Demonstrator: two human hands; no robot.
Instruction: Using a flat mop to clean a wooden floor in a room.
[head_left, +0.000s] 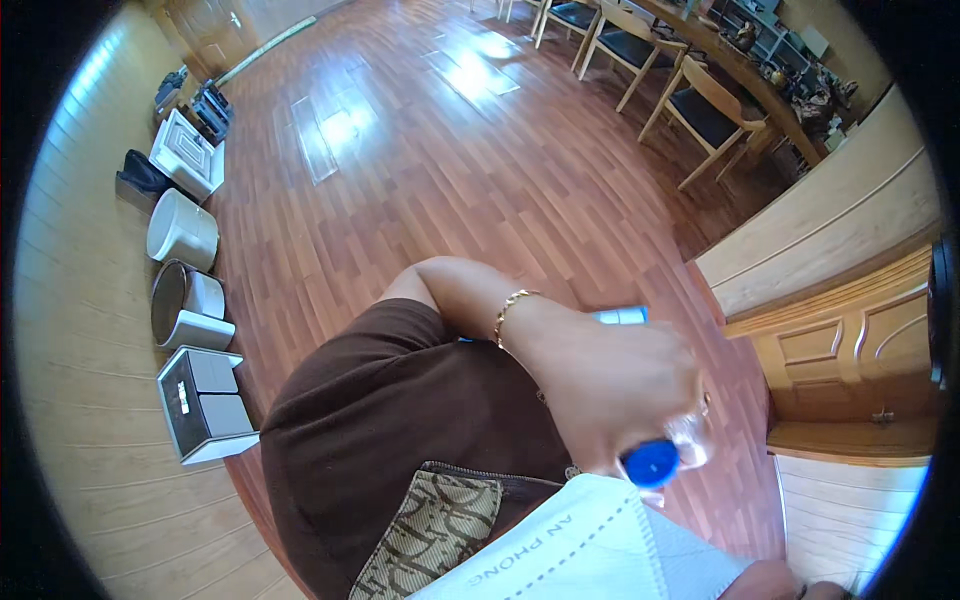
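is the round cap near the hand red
No, the round cap near the left hand is bright blue.

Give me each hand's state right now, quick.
Left hand: closed, apparently holding a blue-capped item; blur and the hand itself hide the exact finger grip.
Right hand: not in view, so cannot be told.

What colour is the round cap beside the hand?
The round cap is bright blue, showing best in the head view.
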